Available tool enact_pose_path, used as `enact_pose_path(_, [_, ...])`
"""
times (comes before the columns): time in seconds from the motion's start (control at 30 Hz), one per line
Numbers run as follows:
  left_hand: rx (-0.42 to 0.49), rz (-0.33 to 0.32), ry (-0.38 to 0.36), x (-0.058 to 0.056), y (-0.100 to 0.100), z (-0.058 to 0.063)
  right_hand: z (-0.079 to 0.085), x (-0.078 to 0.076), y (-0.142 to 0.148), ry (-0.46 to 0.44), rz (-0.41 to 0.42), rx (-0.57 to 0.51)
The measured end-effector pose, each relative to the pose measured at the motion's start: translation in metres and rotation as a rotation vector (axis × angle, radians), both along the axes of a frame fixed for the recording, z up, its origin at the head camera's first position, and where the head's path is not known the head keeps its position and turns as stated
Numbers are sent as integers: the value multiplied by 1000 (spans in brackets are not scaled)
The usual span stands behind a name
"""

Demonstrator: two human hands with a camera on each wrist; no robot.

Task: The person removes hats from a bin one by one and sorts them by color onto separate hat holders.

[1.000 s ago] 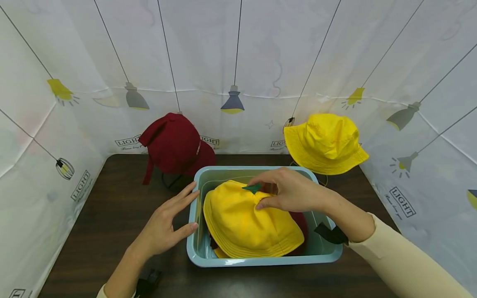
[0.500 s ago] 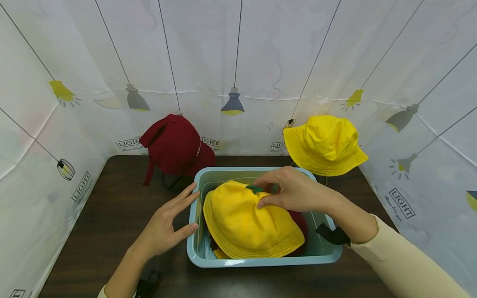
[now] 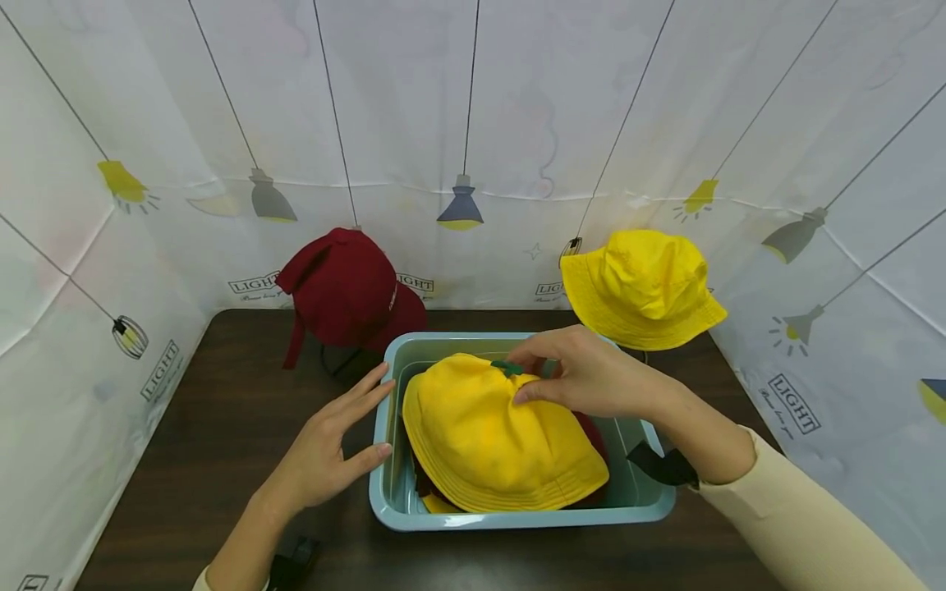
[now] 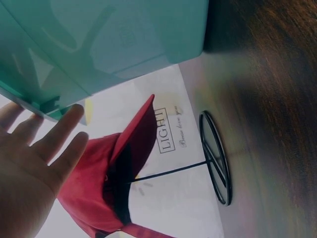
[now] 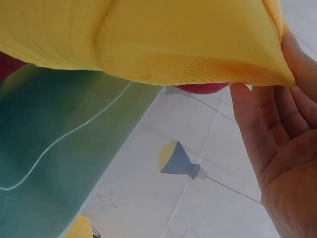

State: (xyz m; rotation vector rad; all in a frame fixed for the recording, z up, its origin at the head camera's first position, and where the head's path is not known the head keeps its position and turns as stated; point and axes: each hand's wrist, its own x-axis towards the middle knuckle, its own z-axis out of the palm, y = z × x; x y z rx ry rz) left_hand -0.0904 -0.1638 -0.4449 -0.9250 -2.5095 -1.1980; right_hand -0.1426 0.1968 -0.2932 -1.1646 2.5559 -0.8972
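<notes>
1. Right hand (image 3: 580,373) is pinching the yellow cloth bucket hat (image 3: 488,443) up top, beside its green leaf-shaped tab (image 3: 507,367).
2. Hand and hat are edging up versus half a second ago; hat's likely loosening from the dark-red fabric (image 3: 594,435) beneath, still inside the light-blue rectangular plastic tub (image 3: 517,519).
3. Left hand (image 3: 325,447) is resting spread-fingered at the tub's left rim.
</notes>
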Motion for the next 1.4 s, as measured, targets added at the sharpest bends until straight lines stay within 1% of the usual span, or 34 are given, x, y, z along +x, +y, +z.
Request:
enact_pose_path(0.23, [2, 6, -21, 1, 0, 0, 4, 3, 3, 62, -9, -63])
enact_pose_path(0.47, [-11, 5, -38, 1, 1, 2, 10, 3, 6, 122, -17, -83])
enact_pose_path(0.83, [16, -1, 9, 0, 1, -1, 15, 2, 9, 173, -9, -124])
enact_pose_path(1.1, [-4, -6, -10, 0, 1, 0, 16, 2, 12, 248, 15, -155])
enact_pose_path(1.4, [3, -1, -11, 0, 2, 0, 22, 2, 17, 268, 28, -187])
